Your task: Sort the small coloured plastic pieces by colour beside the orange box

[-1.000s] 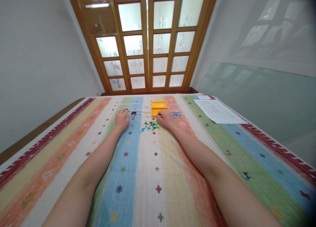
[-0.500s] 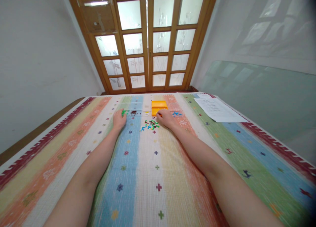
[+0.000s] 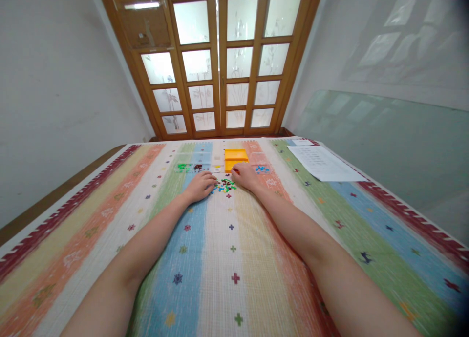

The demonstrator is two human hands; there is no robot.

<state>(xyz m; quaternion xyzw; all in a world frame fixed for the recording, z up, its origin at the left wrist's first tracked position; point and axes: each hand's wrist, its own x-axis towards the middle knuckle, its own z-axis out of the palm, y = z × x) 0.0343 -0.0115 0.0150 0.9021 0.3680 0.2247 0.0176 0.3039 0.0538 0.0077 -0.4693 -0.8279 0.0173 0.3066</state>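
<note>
A small mixed pile of green, blue, dark brown and yellow pieces [image 3: 227, 184] lies on the striped cloth; they are too small to name. My left hand [image 3: 201, 185] is at the pile's left edge, fingers stretched toward it and slightly apart, with nothing visible in them. My right hand [image 3: 247, 176] rests at the front of an open yellow box [image 3: 236, 155], with its fingertips curled together; whatever they hold is hidden. Clear boxes hold green pieces [image 3: 183, 167] and dark brown pieces [image 3: 198, 167] on the left, and blue pieces [image 3: 262, 169] on the right.
The striped, patterned tablecloth [image 3: 216, 278] covers the table. Printed paper sheets [image 3: 322, 163] lie toward the right edge. Beyond the table stands a wooden door with glass panes [image 3: 240, 58]. A pale glass panel [image 3: 384, 146] leans by the right wall.
My left hand has moved right and slightly nearer, from the box of green pieces to the mixed pile. The green pieces are uncovered now. My right hand has stayed nearly still.
</note>
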